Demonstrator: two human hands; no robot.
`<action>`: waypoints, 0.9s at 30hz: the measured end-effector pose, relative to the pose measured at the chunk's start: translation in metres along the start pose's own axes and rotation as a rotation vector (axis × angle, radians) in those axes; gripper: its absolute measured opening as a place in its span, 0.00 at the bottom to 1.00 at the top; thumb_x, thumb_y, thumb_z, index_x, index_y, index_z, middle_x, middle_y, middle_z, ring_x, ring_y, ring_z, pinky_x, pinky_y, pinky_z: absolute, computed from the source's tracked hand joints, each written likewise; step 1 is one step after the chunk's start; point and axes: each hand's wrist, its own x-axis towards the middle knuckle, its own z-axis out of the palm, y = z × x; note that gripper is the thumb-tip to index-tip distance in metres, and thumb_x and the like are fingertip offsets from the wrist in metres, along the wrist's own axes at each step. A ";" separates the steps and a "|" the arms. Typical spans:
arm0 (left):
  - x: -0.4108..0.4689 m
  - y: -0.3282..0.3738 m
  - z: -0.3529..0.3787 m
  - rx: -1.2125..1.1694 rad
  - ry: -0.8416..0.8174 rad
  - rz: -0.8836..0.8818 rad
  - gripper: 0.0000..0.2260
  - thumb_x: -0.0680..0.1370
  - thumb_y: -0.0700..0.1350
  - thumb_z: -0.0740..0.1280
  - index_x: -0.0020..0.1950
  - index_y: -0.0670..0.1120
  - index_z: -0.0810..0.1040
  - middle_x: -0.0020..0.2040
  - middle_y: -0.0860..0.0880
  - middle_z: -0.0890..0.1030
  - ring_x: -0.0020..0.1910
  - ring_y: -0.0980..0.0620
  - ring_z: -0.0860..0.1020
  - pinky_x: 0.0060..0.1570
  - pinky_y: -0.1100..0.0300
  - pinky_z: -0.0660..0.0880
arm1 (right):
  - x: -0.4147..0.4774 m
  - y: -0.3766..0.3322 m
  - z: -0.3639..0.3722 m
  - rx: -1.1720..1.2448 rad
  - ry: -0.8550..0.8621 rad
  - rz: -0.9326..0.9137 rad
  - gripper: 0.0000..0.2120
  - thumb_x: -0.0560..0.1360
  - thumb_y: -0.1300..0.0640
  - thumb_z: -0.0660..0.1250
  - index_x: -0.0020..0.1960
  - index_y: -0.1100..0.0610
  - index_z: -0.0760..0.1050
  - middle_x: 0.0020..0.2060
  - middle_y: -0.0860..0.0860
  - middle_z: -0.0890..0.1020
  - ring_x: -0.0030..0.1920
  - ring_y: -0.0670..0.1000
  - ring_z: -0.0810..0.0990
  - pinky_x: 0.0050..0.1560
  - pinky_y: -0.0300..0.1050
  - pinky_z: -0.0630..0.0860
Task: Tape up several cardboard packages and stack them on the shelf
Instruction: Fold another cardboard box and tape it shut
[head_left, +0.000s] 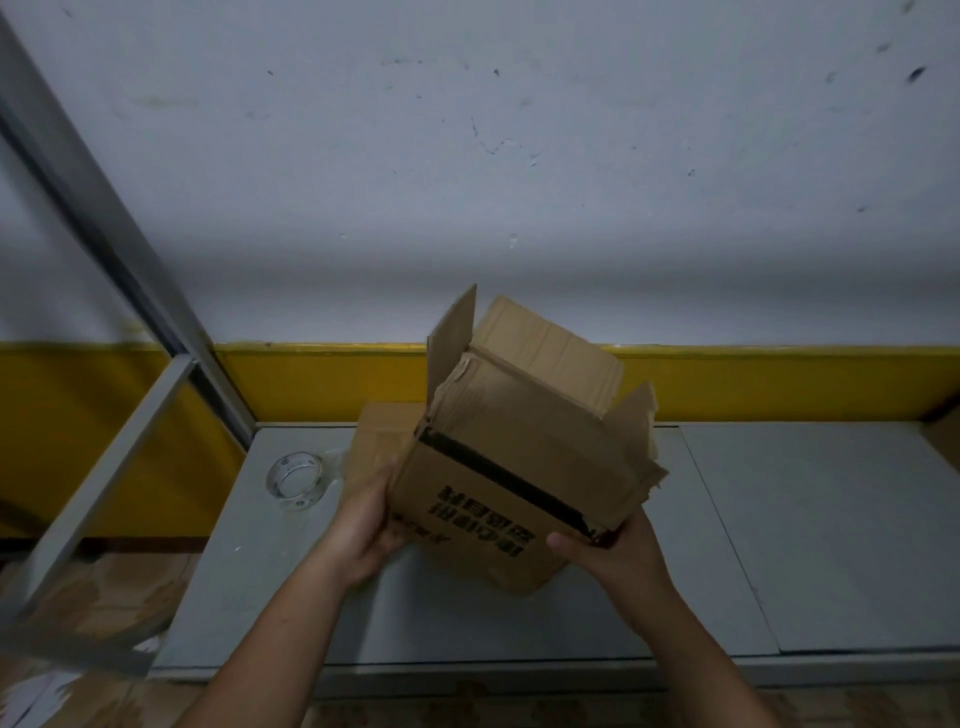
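- Tape roll (295, 480): clear, lying flat on the grey shelf (805, 519), left of your hands and touched by neither.
- Second box (374, 441): plain cardboard resting on the shelf, just behind your left hand and partly hidden by the held box. You cannot tell whether it is taped or what it holds.
- Left hand (371, 530): it clasps the lower left corner of the cardboard box (498, 483), fingers lying up the side face.
- Cardboard box: you hold it tilted above the shelf, its printed face towards you. The board is creased and worn, so it will likely flex, and the easy two-hand hold suggests a light load. Grip at the bottom corners, where the board is stiffest, not at the flaps.
- Flaps (545, 353): they are untaped. The left, far and right ones stand up, and the near one is folded down over the opening, so the contents are hidden.
- Right hand (618, 551): it pinches the lower right corner, thumb on the near face and fingers out of sight beneath.
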 end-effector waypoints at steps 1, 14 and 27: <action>0.001 -0.001 0.003 0.156 0.093 0.105 0.15 0.87 0.53 0.61 0.70 0.55 0.81 0.68 0.44 0.82 0.66 0.42 0.81 0.65 0.42 0.77 | 0.000 0.002 -0.002 -0.006 -0.002 -0.002 0.39 0.60 0.45 0.88 0.67 0.40 0.76 0.63 0.45 0.84 0.63 0.49 0.83 0.55 0.42 0.82; -0.020 0.006 0.014 0.026 -0.097 0.021 0.38 0.71 0.79 0.64 0.66 0.52 0.84 0.62 0.43 0.86 0.63 0.41 0.83 0.63 0.40 0.76 | -0.013 -0.009 -0.020 0.273 -0.099 0.129 0.38 0.71 0.30 0.73 0.76 0.46 0.72 0.71 0.54 0.78 0.72 0.57 0.76 0.64 0.57 0.79; -0.020 -0.004 0.021 0.208 -0.292 0.068 0.13 0.80 0.54 0.74 0.65 0.59 0.81 0.67 0.52 0.81 0.58 0.48 0.83 0.45 0.52 0.81 | 0.001 -0.014 -0.024 -0.099 0.078 0.078 0.19 0.78 0.63 0.72 0.61 0.42 0.83 0.66 0.47 0.78 0.63 0.52 0.80 0.58 0.52 0.83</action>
